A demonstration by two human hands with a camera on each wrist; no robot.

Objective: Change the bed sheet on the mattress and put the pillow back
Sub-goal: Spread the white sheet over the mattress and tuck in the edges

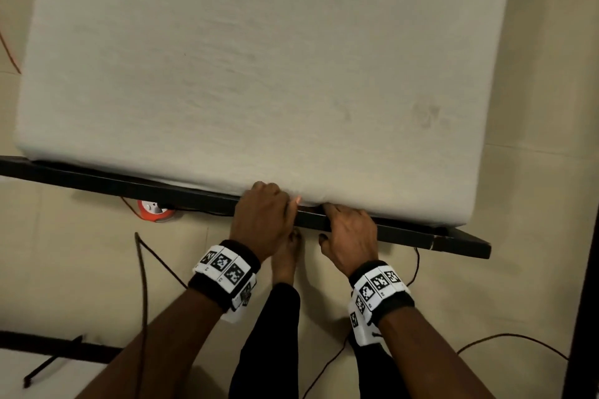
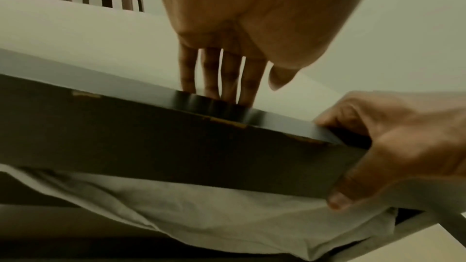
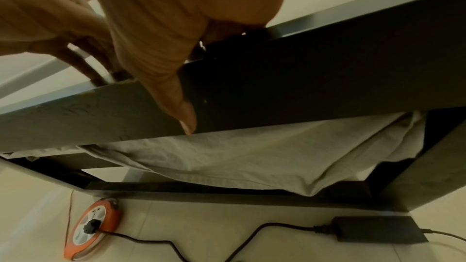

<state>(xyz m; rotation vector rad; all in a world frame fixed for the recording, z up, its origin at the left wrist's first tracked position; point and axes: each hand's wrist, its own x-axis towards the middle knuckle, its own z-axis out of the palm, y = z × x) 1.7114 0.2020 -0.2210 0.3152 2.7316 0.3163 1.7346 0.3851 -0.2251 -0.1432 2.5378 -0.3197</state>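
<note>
Forearms nearest, both hands at the bed's near edge, tucking the sheet.

Stretched flat over the mattress [image 1: 259,58]: the pale sheet [image 1: 324,146], covering it edge to edge, presumably so only the hem is left to push in. Below it, the dark bed frame [image 1: 129,183] along the near side. Left hand [image 1: 262,217] with straight fingers [image 2: 227,79] driven down between mattress and rail, gripping nothing; right hand [image 1: 351,236] just beside it, thumb [image 3: 185,115] flat down the rail's face, fingers hidden over the top, hold impossible to tell. Only from the wrist views: loose sheet cloth [image 3: 227,162] hanging slack under the frame, still untucked. On the floor, an orange cable reel [image 3: 93,226]. No pillow anywhere in view.
</note>
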